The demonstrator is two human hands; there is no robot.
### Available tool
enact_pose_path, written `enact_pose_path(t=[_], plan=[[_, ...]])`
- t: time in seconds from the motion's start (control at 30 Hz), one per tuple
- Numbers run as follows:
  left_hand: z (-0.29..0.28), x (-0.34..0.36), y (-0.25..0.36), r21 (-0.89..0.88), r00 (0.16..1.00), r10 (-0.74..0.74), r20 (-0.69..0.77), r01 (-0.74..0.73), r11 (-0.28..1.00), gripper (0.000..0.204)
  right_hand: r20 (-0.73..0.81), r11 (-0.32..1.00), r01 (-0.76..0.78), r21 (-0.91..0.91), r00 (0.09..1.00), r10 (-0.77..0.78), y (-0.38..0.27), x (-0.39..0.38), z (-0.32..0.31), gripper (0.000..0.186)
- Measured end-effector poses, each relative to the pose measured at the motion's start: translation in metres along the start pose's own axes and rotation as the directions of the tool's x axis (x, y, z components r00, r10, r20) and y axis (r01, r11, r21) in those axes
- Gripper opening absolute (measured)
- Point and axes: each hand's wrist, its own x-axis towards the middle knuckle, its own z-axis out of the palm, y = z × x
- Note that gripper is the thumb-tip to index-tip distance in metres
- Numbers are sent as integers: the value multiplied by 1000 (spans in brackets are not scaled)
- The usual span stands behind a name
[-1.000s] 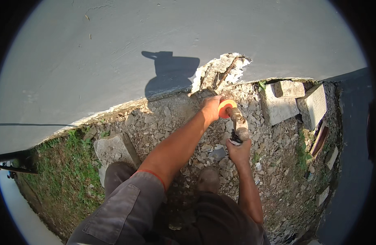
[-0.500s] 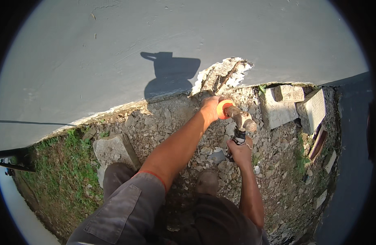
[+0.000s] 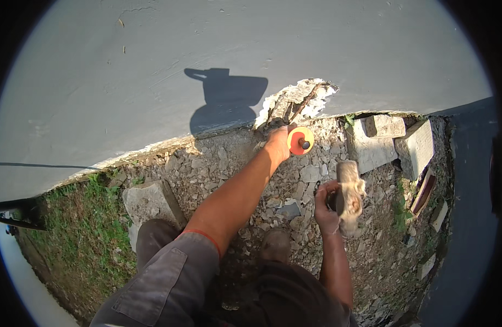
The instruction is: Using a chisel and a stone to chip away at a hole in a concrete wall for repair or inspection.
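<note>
My left hand (image 3: 279, 144) is closed round a chisel (image 3: 298, 146) with a round orange and yellow hand guard. The chisel's dark struck end points back toward me. Its tip is hidden behind the guard and hand, close to the foot of the grey wall (image 3: 131, 82). Just above it, a broken patch (image 3: 294, 101) of pale, flaking plaster has a dark crack. To the right and nearer, my right hand (image 3: 326, 212) grips a hammer (image 3: 349, 196). Its worn, dusty head is drawn away from the chisel, and most of the handle is hidden.
Loose rubble (image 3: 311, 174) covers the ground under my arms. Concrete blocks (image 3: 376, 150) lean at the wall on the right, and another block (image 3: 147, 201) lies by my left leg. Grass (image 3: 87, 223) grows at left. A second wall (image 3: 469, 218) bounds the right side.
The hammer has swung back off the chisel, toward me and to the right, with my right hand. My left hand stays at the wall's foot, and the chisel's struck end now shows.
</note>
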Motion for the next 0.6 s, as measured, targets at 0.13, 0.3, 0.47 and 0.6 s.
enact_pose_path(t=[0.13,0.3,0.47,0.6], plan=[[-34,15,6,-135,990,-85,117,101,986,13,257,712,-695,104,710,655,-6,-27,19,20],[-19,5,-5,-161,986,-33,163,60,985,18,-116,941,-105,321,982,149,-110,11,-40,33],[-21,10,-8,-266,992,-63,113,92,960,19,-476,847,520,109,776,-415,-120,42,-42,22],[-30,15,-5,-305,974,-95,203,156,940,21,226,658,-742,130,668,709,17,-1,21,25]])
